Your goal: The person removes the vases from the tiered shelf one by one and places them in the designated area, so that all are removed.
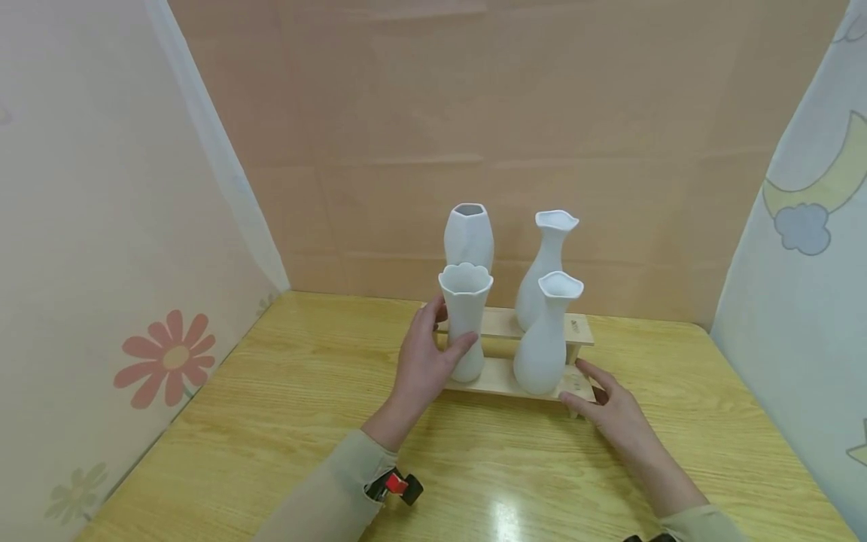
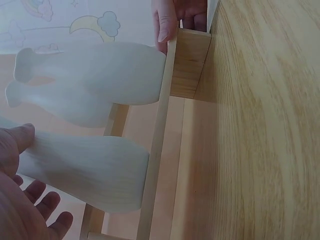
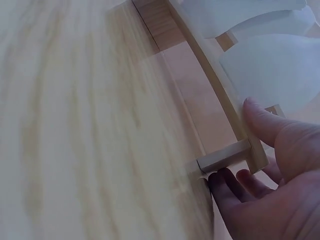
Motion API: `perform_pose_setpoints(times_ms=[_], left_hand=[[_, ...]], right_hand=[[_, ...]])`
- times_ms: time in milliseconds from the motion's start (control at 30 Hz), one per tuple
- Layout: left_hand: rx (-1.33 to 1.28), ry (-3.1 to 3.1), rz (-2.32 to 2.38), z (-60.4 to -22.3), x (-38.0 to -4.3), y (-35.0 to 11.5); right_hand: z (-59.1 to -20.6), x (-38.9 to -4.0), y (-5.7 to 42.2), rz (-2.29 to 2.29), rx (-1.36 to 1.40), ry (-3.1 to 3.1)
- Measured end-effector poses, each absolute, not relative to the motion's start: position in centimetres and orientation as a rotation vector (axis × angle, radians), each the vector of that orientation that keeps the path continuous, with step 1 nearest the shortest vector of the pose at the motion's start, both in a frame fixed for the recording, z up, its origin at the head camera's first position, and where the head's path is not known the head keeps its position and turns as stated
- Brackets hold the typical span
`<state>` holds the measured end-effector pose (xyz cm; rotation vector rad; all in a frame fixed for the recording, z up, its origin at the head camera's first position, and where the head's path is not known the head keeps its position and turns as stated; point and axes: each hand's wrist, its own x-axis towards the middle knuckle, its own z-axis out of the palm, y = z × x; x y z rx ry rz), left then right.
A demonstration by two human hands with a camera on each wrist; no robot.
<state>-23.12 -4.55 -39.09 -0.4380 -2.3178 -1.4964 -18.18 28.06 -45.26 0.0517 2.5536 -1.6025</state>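
Observation:
A two-tier wooden stand [image 1: 497, 382] carries several white vases on the table. My left hand [image 1: 421, 365] is at the front-left scalloped vase [image 1: 464, 320], with the thumb across its side. In the left wrist view, the other fingers [image 2: 49, 205] are spread loosely apart from the vase wall. My right hand [image 1: 619, 418] grips the right end of the stand, thumb by the lower shelf's top and fingers beneath it. Beside the right thumb is a wavy-rimmed, round-bellied vase [image 1: 542, 357]. On the upper tier stand an angular vase [image 1: 469, 237] and another wavy-rimmed vase [image 1: 547, 260].
The stand sits on a wood-grain table [image 1: 305, 421] near its back edge. Behind it hangs a brownish backdrop [image 1: 379, 150]. Patterned white sheets close off the left side [image 1: 88, 226] and the right side [image 1: 799, 316].

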Motion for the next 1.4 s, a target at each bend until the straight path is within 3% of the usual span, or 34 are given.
perform_pose_setpoints(times_ms=[600,1400], left_hand=[[-0.515,-2.27,-1.581,-39.3,-22.9,-4.2],[-0.503,-2.264,-1.615,-39.0,-23.1,-3.9]], right_hand=[[-46.5,-17.7,28.2,-1.89,0.078,2.414],[-46.3,-17.9,28.0,-1.897,0.097,2.404]])
